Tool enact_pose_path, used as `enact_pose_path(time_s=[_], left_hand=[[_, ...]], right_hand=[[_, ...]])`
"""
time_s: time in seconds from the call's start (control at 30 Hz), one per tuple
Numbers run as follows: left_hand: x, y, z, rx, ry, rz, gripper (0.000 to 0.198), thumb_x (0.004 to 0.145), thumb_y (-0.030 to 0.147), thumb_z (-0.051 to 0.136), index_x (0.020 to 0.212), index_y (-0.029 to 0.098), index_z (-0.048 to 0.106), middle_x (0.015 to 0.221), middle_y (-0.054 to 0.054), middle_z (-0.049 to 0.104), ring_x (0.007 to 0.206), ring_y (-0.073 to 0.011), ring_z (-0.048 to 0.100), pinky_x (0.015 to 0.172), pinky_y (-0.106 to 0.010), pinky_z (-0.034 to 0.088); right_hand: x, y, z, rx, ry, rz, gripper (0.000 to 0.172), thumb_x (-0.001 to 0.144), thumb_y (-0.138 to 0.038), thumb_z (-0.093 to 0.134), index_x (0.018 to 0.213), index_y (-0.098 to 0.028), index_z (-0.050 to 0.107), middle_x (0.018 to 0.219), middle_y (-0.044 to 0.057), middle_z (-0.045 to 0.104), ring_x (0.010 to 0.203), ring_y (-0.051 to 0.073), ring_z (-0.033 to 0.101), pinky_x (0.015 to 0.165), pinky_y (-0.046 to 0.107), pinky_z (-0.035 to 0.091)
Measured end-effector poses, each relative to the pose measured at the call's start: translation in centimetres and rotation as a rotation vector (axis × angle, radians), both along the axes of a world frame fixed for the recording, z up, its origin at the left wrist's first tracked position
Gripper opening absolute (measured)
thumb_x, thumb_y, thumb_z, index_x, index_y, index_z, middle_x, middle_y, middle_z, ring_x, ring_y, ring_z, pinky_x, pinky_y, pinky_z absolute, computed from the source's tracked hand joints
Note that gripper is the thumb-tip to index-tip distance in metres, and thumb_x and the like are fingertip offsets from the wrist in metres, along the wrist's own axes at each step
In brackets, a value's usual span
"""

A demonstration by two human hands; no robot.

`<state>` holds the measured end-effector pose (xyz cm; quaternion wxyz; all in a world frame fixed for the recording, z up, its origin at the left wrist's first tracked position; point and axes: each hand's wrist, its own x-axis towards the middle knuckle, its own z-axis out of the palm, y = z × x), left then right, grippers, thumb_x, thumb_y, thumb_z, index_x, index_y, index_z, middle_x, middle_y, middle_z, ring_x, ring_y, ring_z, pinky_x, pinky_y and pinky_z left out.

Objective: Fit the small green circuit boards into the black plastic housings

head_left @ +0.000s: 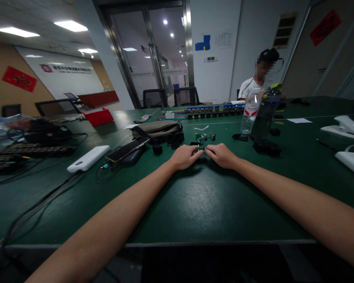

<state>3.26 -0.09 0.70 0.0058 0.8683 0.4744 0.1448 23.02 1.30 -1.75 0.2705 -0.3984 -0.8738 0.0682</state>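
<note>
Between my two hands, a small green circuit board (200,148) is held a little above the table. My left hand (184,156) pinches its left end between thumb and fingers. At the right end, the thumb and fingers of my right hand (222,155) are closed on the same board. Just beyond my fingertips lie more small green circuit boards (201,136) with parts on them. Black plastic pieces (177,138) rest to the left of the boards. What lies directly behind my fingers is partly hidden.
A clear water bottle (249,116) and a dark bottle (267,112) stand right of my hands. Left are a phone (128,150), a white power bank (89,158) with cables, and a grey-green pouch (159,129). A row of blue-black modules (209,112) lies further back. Another person (253,86) sits across the table.
</note>
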Motion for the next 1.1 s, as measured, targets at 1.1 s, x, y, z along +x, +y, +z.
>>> enact_pose_path(time_s=[1.1], left_hand=[[0.4, 0.8, -1.1, 0.143, -0.057, 0.101, 0.044, 0.102, 0.038, 0.032, 0.087, 0.017, 0.068, 0.081, -0.009, 0.071, 0.078, -0.0211, 0.065, 0.07, -0.029, 0.04]], right_hand=[[-0.8, 1.0, 0.5, -0.133, 0.249, 0.012, 0.03, 0.082, -0.02, 0.046, 0.053, -0.02, 0.049, 0.051, 0.0, 0.054, 0.059, 0.015, 0.051, 0.065, 0.027, 0.034]])
